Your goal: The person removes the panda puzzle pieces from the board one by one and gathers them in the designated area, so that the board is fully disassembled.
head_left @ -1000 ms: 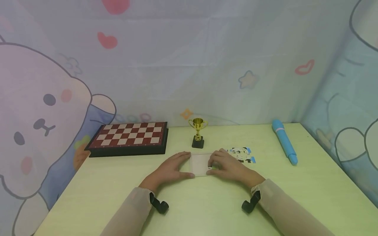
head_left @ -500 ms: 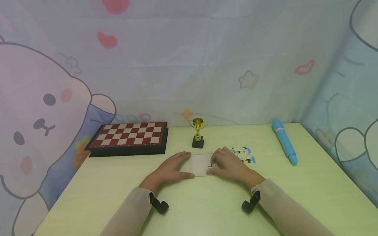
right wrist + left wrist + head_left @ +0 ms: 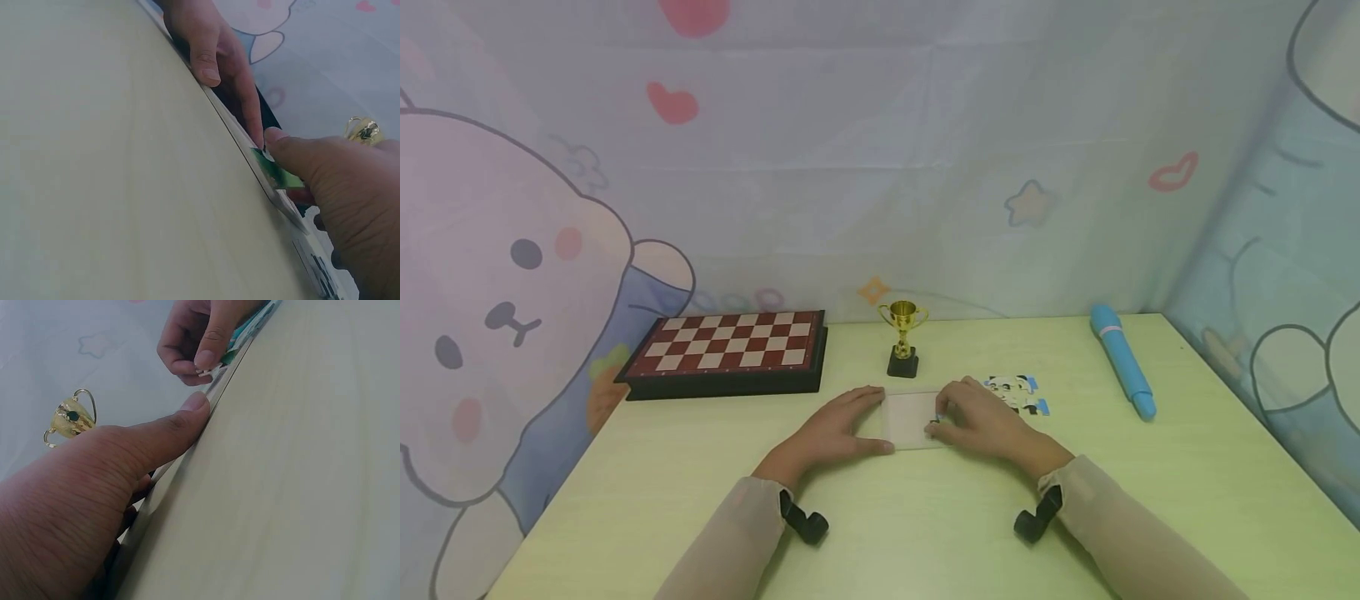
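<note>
A flat, pale puzzle tray (image 3: 908,419) lies on the table between the two hands. My left hand (image 3: 838,427) holds its left end, the thumb on the near edge and the fingertips at the far edge. At the tray's right end, my right hand (image 3: 976,419) pinches a small green puzzle piece (image 3: 279,173) between thumb and fingers. The piece stands tilted at the tray's rim in the right wrist view, and the hand mostly hides it in the head view. Several loose panda puzzle pieces (image 3: 1015,388) lie just behind the right hand.
A small gold trophy cup (image 3: 902,335) stands behind the tray. To the left lies a red-and-white chessboard box (image 3: 730,352). A blue toy microphone (image 3: 1123,360) lies at the right of the pale table (image 3: 925,533). A printed cloth hangs behind.
The right fingers opened a little over the piece half a second ago, showing its green print; now they pinch it, tilted. The left hand and tray have stayed in place.
</note>
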